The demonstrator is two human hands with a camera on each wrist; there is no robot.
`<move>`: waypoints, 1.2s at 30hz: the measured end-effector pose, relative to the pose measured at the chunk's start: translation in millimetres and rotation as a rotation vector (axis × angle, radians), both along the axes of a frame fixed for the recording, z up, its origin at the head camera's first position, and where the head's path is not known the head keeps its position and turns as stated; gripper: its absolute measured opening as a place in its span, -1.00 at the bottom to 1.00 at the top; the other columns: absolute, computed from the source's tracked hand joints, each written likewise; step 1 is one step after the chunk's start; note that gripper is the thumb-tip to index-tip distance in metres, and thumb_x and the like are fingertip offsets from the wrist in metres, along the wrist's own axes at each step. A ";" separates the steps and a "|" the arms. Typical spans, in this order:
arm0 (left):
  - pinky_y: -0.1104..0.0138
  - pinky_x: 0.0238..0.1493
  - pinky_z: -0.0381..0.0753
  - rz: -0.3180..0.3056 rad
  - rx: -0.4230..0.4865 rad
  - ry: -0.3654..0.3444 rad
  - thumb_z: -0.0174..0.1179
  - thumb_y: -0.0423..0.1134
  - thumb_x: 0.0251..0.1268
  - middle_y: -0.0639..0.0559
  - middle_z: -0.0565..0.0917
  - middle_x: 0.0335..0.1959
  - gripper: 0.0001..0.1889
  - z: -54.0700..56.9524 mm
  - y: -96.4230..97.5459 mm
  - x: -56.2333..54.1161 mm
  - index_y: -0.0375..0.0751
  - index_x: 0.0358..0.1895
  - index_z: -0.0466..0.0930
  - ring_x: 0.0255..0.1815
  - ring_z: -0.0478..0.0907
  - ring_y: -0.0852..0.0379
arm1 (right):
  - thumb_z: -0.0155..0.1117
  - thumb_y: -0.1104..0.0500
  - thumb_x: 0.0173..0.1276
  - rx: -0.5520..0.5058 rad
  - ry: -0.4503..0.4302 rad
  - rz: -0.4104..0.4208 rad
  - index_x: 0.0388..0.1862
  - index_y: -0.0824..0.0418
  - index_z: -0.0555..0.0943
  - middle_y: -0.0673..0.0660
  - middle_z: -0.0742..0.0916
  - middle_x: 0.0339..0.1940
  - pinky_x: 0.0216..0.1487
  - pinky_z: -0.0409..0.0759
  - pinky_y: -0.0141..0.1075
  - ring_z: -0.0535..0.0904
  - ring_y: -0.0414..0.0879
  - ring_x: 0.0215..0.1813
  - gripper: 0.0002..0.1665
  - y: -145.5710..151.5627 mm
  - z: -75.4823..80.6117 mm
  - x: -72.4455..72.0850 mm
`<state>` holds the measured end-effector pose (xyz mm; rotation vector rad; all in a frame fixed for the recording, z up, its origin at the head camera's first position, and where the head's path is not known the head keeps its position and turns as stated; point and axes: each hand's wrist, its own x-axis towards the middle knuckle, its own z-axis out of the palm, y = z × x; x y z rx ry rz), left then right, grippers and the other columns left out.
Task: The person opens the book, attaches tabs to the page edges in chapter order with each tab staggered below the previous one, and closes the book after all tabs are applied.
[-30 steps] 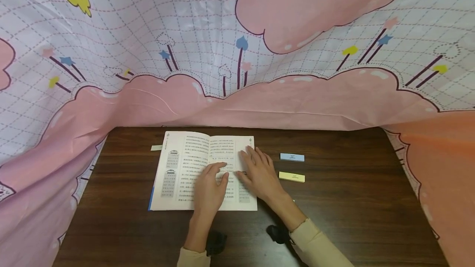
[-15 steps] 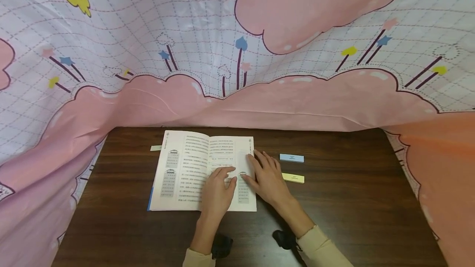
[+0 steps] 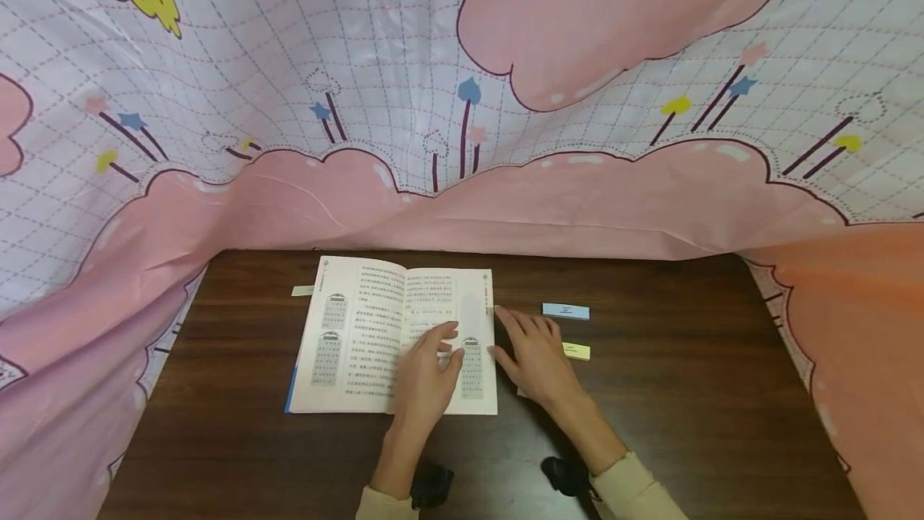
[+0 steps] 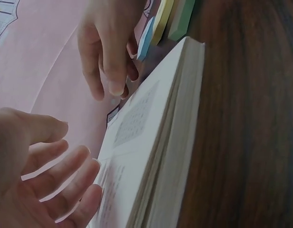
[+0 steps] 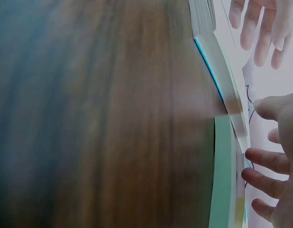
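An open book [image 3: 361, 327] with printed pages lies on the table. My left hand [image 3: 426, 375] is over its right page, fingers loosely bent and holding nothing; whether the fingertips touch the paper I cannot tell. At the book's right edge is my right hand [image 3: 537, 355], its fingers spread and relaxed with nothing in them. To the right lie a blue sticky-note pad [image 3: 566, 311] and a yellow sticky-note pad [image 3: 576, 351], the latter partly covered by the right hand. The right wrist view shows a green sticky-note pad [image 5: 222, 171] near that hand; in the head view it is almost wholly hidden.
A pale tab [image 3: 301, 290] sticks out from under the book's left side. The dark wooden table [image 3: 722, 392] extends around the book. A pink and white patterned cloth [image 3: 577, 207] hangs behind and at both sides. Dark wrist devices [image 3: 431, 486] sit under the wrists.
My right hand has moved rightward off the right page to the book's edge, uncovering the page's margin. The left hand has shifted slightly right over the page. The book stays in place.
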<state>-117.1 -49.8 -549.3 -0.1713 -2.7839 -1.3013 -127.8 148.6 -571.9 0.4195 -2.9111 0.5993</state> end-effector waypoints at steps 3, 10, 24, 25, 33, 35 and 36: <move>0.20 -0.15 0.65 -0.029 0.050 -0.019 0.37 -0.26 0.26 0.10 0.70 0.02 -0.53 -2.4 1.2 0.5 -0.05 0.24 0.56 -0.08 0.67 0.12 | 0.44 0.00 0.29 -0.015 0.012 0.004 0.49 0.07 0.36 0.18 0.64 0.21 0.24 0.33 0.12 0.52 0.18 0.19 -0.18 6.8 -1.3 4.0; 0.22 -0.07 0.63 -0.132 0.103 0.006 0.40 -0.22 0.24 0.10 0.69 0.00 -0.51 -10.1 5.4 -4.7 -0.04 0.25 0.55 -0.07 0.64 0.14 | 0.53 0.11 0.19 -0.031 0.050 -0.005 0.46 0.09 0.39 0.20 0.68 0.13 0.18 0.38 0.14 0.55 0.22 0.14 -0.14 24.8 -1.3 9.7; 0.25 -0.07 0.65 -0.159 0.146 -0.003 0.39 -0.24 0.24 0.09 0.70 -0.01 -0.55 -8.8 10.0 -3.4 -0.04 0.21 0.58 -0.11 0.65 0.15 | 0.60 0.25 0.05 -0.045 0.052 -0.046 0.46 0.11 0.39 0.22 0.69 0.10 0.17 0.39 0.18 0.56 0.21 0.12 -0.04 52.3 -5.6 20.6; 0.24 -0.07 0.65 -0.157 0.142 -0.005 0.39 -0.24 0.25 0.09 0.70 -0.01 -0.55 -8.6 9.6 -3.6 -0.04 0.21 0.58 -0.11 0.65 0.14 | 0.60 0.26 0.05 -0.047 0.050 -0.049 0.46 0.11 0.39 0.21 0.69 0.10 0.17 0.39 0.19 0.56 0.20 0.12 -0.04 54.6 -5.8 21.5; 0.22 -0.07 0.65 -0.158 0.128 0.009 0.39 -0.21 0.26 0.12 0.70 -0.01 -0.58 -6.8 6.3 -6.0 -0.03 0.19 0.60 -0.10 0.64 0.18 | 0.60 0.27 0.06 -0.074 0.057 -0.062 0.44 0.13 0.40 0.20 0.69 0.08 0.17 0.40 0.20 0.56 0.19 0.11 -0.06 67.1 -7.6 26.4; 0.21 -0.07 0.65 -0.177 0.138 0.013 0.40 -0.21 0.24 0.13 0.70 0.01 -0.57 -6.6 7.0 -6.9 -0.03 0.19 0.60 -0.09 0.64 0.17 | 0.60 0.28 0.05 -0.077 0.066 -0.073 0.43 0.14 0.41 0.20 0.69 0.06 0.17 0.41 0.20 0.57 0.18 0.08 -0.06 71.6 -8.6 28.2; 0.21 -0.07 0.65 -0.188 0.143 0.014 0.41 -0.21 0.23 0.13 0.70 0.02 -0.56 -6.7 7.5 -7.4 -0.03 0.19 0.60 -0.09 0.64 0.16 | 0.61 0.27 0.05 -0.078 0.071 -0.080 0.42 0.15 0.42 0.20 0.69 0.05 0.15 0.42 0.19 0.57 0.18 0.07 -0.07 73.8 -9.1 29.2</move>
